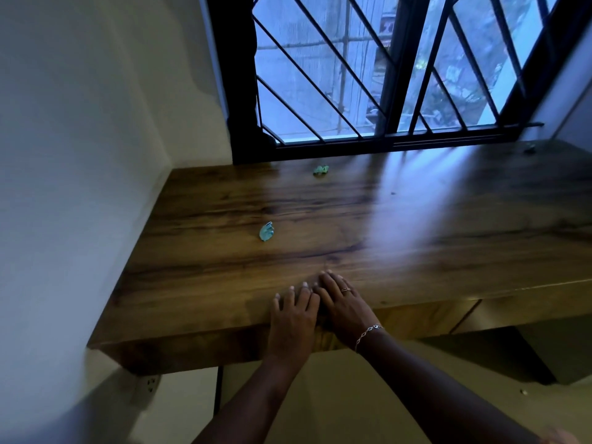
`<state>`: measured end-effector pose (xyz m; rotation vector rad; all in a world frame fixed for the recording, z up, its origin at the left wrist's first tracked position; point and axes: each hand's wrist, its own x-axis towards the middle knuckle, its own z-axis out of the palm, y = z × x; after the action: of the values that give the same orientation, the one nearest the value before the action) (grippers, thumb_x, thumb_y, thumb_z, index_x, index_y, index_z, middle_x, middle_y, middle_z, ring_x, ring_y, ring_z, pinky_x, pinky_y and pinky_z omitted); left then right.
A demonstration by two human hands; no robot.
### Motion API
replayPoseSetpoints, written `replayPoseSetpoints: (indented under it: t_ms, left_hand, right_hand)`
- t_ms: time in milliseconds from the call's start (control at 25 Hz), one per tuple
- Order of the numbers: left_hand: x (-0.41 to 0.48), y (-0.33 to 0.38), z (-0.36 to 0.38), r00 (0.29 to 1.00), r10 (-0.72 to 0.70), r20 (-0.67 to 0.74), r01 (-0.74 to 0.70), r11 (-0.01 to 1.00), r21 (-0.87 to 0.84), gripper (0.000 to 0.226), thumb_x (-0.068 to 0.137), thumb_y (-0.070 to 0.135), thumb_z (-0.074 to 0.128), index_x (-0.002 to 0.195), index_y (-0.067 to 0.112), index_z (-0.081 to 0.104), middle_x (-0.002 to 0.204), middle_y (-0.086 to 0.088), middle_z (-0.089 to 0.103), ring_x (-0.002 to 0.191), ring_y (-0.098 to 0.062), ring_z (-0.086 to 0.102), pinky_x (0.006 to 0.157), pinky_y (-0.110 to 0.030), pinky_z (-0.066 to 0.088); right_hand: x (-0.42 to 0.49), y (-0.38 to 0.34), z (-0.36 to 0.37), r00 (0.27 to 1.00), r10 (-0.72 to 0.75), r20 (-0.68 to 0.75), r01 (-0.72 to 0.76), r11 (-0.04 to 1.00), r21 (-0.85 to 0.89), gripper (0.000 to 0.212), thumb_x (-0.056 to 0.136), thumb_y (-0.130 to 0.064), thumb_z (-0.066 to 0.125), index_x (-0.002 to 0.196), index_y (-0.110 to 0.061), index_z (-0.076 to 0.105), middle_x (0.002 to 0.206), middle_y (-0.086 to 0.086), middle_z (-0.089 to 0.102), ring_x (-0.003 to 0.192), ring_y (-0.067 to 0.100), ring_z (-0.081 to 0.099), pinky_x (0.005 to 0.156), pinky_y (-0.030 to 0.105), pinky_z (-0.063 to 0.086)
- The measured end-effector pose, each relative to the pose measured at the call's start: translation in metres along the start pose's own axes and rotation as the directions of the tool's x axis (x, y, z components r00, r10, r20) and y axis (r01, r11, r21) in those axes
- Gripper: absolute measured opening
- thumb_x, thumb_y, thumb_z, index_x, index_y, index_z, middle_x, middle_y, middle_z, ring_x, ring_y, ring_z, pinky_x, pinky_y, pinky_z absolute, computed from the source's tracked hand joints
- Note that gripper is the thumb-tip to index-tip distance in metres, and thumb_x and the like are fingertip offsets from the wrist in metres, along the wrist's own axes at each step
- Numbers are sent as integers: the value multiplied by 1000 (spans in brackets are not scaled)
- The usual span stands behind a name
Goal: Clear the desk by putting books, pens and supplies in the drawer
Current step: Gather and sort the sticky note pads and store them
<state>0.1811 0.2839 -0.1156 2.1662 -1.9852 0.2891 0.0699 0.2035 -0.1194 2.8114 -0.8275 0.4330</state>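
Left grip [293, 310] and right grip [341, 302] rest flat, empty, on the brown wooden bench [384, 235]. Crumpled blue scrap [266, 231] lies ahead, nearer left grip.

Left hand [293, 312] and right hand [342, 306] lie flat, touching.

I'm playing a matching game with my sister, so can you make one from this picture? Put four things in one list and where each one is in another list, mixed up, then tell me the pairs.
Things:
1. blue scrap
2. green scrap
3. bracelet
4. wall socket

Places:
A. below the desk
B. on the desk, close to the window
C. round the wrist of the right hand
D. on the desk, left of the middle

Pairs: 1-D, 2-B, 3-C, 4-A.
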Motion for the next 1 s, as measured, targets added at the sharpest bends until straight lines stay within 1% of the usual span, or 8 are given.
replayPoseSetpoints:
  t_ms: [240, 400, 520, 600, 760, 800, 920, 1000]
  left_hand:
    - [5, -20, -16, 988, 146, 54, -143, 988, -55, 51, 52, 48, 76, 97, 24, 70, 101, 3, 71, 81, -14, 67, 64, -31, 54]
    - [14, -35, -29, 982, 160, 105, -143, 978, -149, 69, 82, 51, 13, 128, 18, 53, 133, -2, 55, 118, -22, 51, 95, -38, 41]
    - [26, -45, -34, 986, 166, 22, -158, 969, -190, 42, 93, 38, 37, 127, 17, 51, 127, -4, 54, 119, -23, 45, 97, -37, 37]
    - [39, -58, -34, 988, 137, -77, -149, 970, -191, 38, 86, 33, 51, 120, 15, 57, 116, -6, 58, 112, -26, 51, 91, -39, 44]
    - [71, -84, -32, 999, -12, -34, 5, 982, -191, 49, 64, 26, 80, 108, 11, 65, 110, -14, 63, 107, -37, 60, 86, -43, 53]
    - [79, -90, -28, 1000, -11, -26, 6, 986, -167, 56, 55, 24, 86, 106, 9, 66, 111, -17, 64, 108, -41, 60, 83, -45, 53]
    - [105, -107, -13, 1000, -26, 5, 27, 997, -72, 70, 50, 25, 88, 114, 10, 66, 122, -22, 61, 115, -44, 56, 79, -47, 56]
    - [121, -114, -5, 998, -63, 8, 64, 990, -122, 66, 69, 19, 77, 130, 11, 54, 141, -22, 44, 129, -45, 41, 93, -51, 50]
  right_hand:
    - [1, -4, -10, 987, 71, 145, -86, 991, 98, 61, 73, -54, 39, 120, -16, 42, 117, 8, 66, 110, 23, 63, 87, 34, 53]
    - [3, 4, -8, 962, 119, 246, -146, 984, 97, 74, 63, -63, 34, 117, -14, 47, 116, 9, 65, 112, 29, 61, 82, 38, 57]
    - [5, 10, -16, 953, 105, 285, -157, 973, 167, 78, 66, -65, 33, 118, -10, 53, 129, 13, 53, 118, 33, 53, 88, 41, 53]
    - [14, 18, -22, 973, 101, 208, -140, 973, 183, 78, 71, -65, 27, 117, -9, 55, 128, 12, 51, 113, 32, 52, 86, 39, 51]
    - [41, 39, -23, 963, 220, 155, -254, 932, 258, 30, 74, -37, 57, 88, -12, 67, 86, 9, 66, 66, 30, 67, 52, 30, 53]
    - [48, 45, -21, 965, 226, 130, -254, 928, 272, 24, 72, -28, 63, 89, -11, 67, 87, 11, 66, 65, 32, 66, 52, 30, 52]
    - [72, 69, -22, 943, 302, 140, -330, 908, 258, 30, 89, -23, 54, 116, -11, 59, 123, 10, 55, 99, 35, 58, 81, 32, 47]
    - [90, 90, -19, 936, 307, 172, -345, 897, 276, 37, 92, -27, 44, 124, -11, 53, 134, 9, 46, 109, 33, 53, 89, 30, 40]
